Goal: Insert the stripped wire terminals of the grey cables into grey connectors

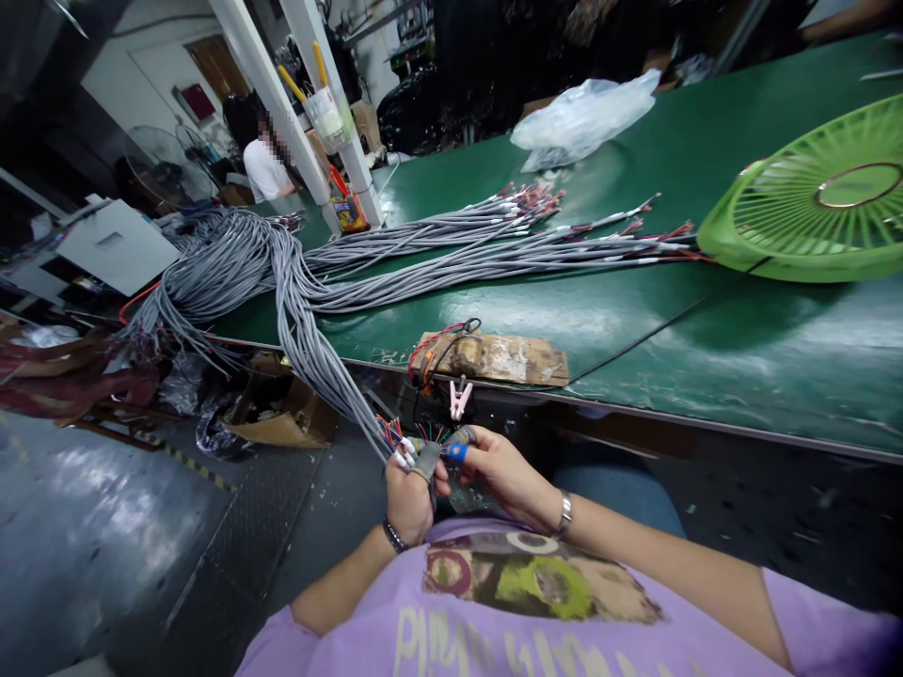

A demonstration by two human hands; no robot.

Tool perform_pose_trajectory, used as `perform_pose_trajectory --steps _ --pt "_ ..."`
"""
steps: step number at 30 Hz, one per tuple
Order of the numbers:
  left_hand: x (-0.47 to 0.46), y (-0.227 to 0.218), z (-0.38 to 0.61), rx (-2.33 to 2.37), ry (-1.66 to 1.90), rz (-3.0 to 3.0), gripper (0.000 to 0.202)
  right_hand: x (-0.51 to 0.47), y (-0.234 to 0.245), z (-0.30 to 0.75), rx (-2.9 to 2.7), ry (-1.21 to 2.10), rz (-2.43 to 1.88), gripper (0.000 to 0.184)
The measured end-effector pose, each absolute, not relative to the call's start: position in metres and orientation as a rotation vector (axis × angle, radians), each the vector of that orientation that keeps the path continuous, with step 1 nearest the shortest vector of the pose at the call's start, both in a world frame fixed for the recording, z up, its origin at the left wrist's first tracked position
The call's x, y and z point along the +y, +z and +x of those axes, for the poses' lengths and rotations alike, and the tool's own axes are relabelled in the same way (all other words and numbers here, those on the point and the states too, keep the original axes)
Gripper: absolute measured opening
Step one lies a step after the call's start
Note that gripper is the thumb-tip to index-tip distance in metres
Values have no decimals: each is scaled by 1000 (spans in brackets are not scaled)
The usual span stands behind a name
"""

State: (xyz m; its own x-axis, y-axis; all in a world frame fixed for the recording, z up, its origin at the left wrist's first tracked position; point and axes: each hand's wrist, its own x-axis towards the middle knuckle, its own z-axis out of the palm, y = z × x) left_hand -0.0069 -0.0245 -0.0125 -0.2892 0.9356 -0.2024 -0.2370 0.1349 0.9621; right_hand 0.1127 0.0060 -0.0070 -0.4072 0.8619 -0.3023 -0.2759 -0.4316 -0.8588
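Observation:
Close to my chest, my left hand [407, 498] is closed round the ends of a bundle of grey cables [310, 348], whose stripped coloured wires [392, 431] stick up above the fingers. My right hand [494, 467] meets it from the right, thumb and taped fingertips pinched on wire ends of the same bundle. The bundle runs up and left over the table edge to a large heap of grey cables [232, 259] on the green table [705, 329].
A wooden block with a clip and red and black leads [494, 357] sits at the table's near edge. A green fan [818, 193] lies at the right, a plastic bag [585, 118] at the back. Cardboard boxes [282, 414] lie on the floor. Another person [264, 160] sits far left.

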Motion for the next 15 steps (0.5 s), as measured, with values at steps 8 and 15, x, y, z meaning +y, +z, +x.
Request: perform_pose_trajectory --steps 8,15 --pt "-24 -8 -7 1368 1375 743 27 7 -7 116 -1026 1873 -972 28" --pt "-23 -11 -8 1347 1381 779 31 9 -10 115 -1018 1872 -1039 28"
